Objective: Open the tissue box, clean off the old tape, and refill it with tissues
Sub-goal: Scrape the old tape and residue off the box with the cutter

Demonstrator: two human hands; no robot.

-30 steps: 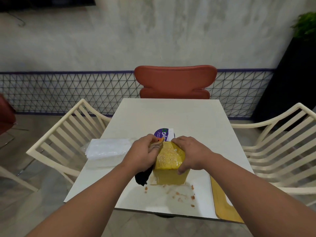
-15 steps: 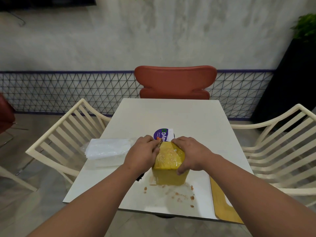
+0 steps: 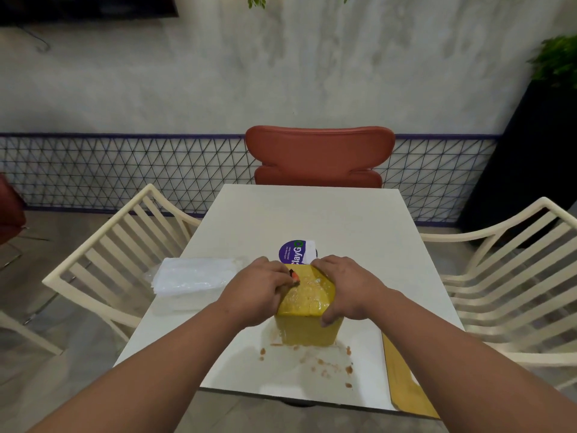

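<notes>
Yellow tissue box [image 3: 307, 314] stands on the white table [image 3: 312, 214], near the front edge, w/ both hands on it. Top face looks glossy and patchy — prob. old tape or glue residue not yet fully off. Right hand [image 3: 346, 287] grips the box's right top edge, fingers curled over the corner, steadying it. Left hand [image 3: 256, 292] sits at the box's left top edge, fingers curled tight round a small orange-tipped tool [image 3: 294, 275] — can't tell exactly what it is — w/ the tip on the top face.

Progress, as a judgement: mid-way thru the cleaning step. Orange-brown scrapings [image 3: 324, 362] lie on the table just in front of the box, so a fair bit is already off. A yellow flat panel [image 3: 406, 379] lies right of the box at the table's edge — maybe a detached part of the box, so opening seems done. Clear pack of white tissues [image 3: 193, 278] sits left of the box, untouched; refill not begun. Purple round sticker [image 3: 295, 251] shows just behind the box.

Vs. the earlier frames: box and right hand in the same spot, left hand has shifted slightly along the top edge, tool tip now more exposed; dark item seen below the left hand 1 s ago is no longer visible.
</notes>
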